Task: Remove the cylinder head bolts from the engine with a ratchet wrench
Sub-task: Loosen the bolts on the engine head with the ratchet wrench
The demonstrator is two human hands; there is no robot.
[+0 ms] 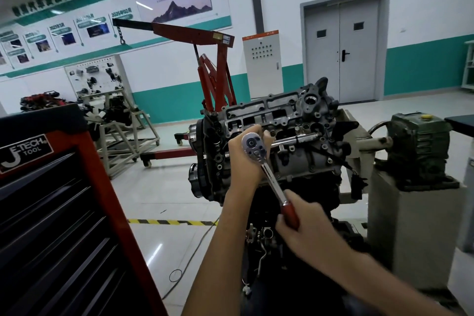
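The engine [295,161] sits on a stand, its cylinder head [279,113] tilted toward the camera. The ratchet wrench [266,172] lies across its front, the chrome head at the head's lower edge. A chrome extension bar [295,139] runs from there across the cylinder head. The left hand [243,161] cups the ratchet head, its grip curled round it from behind. The right hand [302,228] has its grip wrapped round the red handle. A red tool cabinet [64,213] stands left, and a red engine hoist [218,64] behind.
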